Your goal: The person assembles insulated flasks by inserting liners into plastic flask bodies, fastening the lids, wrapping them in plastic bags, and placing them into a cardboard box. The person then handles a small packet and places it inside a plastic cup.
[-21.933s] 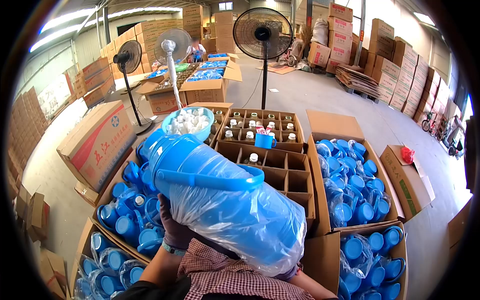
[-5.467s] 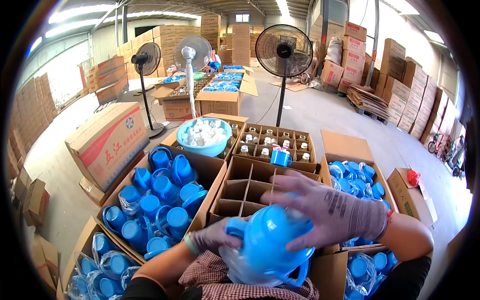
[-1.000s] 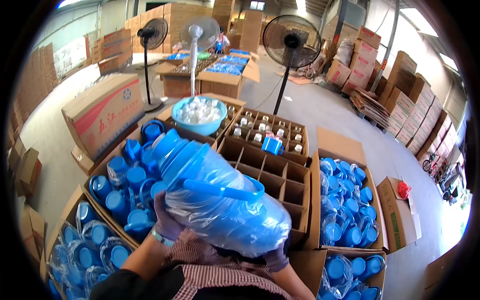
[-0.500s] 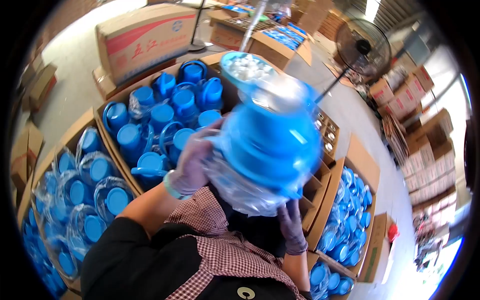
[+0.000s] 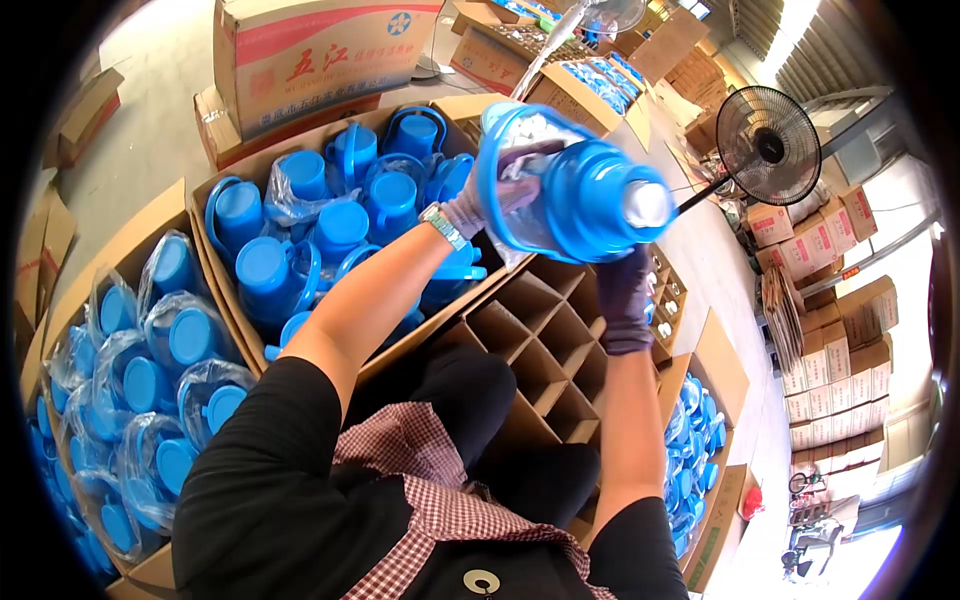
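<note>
Floor: grey concrete floor (image 5: 150, 120), crowded with cartons on every side of me.
Jug carton: open carton (image 5: 225, 300) on my left, packed with blue jugs (image 5: 340, 225), some bagged in clear plastic.
Divider box: cardboard box with empty cells (image 5: 545, 350), straight below my raised arms.
Fan: black standing fan (image 5: 768, 145), beyond my right side.
Held jug: blue jug (image 5: 590, 205) in its plastic wrap, lifted above the divider box, neck pointing right.
Left hand (image 5: 490, 195): gloved grip closed round the jug's wide end.
Right hand (image 5: 625, 300): gloved grip wrapped under the jug near its neck.
</note>
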The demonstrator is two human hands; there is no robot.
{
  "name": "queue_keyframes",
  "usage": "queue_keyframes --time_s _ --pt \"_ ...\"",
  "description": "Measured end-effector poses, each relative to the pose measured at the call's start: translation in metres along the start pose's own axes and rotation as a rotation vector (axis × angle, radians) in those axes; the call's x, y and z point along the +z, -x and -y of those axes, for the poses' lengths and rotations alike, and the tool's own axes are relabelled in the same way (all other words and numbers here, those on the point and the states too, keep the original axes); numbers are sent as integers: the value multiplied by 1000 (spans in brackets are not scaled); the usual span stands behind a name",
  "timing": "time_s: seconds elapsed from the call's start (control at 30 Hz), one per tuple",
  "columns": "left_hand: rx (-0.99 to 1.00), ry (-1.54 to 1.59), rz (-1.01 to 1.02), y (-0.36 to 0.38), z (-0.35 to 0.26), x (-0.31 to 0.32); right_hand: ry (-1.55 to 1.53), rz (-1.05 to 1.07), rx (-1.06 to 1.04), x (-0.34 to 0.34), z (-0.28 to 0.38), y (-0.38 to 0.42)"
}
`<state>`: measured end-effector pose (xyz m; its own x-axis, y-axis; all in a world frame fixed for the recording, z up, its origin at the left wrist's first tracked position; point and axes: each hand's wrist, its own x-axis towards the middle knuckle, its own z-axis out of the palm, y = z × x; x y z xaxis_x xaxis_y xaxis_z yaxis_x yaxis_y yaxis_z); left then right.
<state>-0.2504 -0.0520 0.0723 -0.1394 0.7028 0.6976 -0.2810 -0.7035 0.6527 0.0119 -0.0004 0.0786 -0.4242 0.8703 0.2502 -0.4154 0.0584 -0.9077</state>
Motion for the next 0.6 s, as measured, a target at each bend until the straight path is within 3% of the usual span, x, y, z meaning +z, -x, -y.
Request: queue_keyframes --time_s 0.07,0.17,0.27,0.3,0.37,0.43,0.5,0.57,0.6 --pt "-112 28 -31 5 65 -37 46 67 -31 12 -31 -20" --pt "-212 -93 20 23 124 -89 -152 18 232 -7 -86 -36" --pt "-161 -231 19 34 161 -118 145 -194 226 -35 -162 -59" --pt "-220 -167 62 30 171 -124 235 -271 180 -33 -173 -64" --pt "-383 102 139 20 204 -140 187 -244 311 -32 -167 -68" --pt "-456 -105 172 29 243 -156 258 -276 315 -17 -171 -73" --pt "-609 -479 257 37 284 -173 502 77 176 -62 -209 -70" --pt "-913 -1199 495 44 334 -195 163 18 596 -21 -157 -52" --pt "-731 -1191 683 66 373 -226 207 70 602 -15 -141 -36"
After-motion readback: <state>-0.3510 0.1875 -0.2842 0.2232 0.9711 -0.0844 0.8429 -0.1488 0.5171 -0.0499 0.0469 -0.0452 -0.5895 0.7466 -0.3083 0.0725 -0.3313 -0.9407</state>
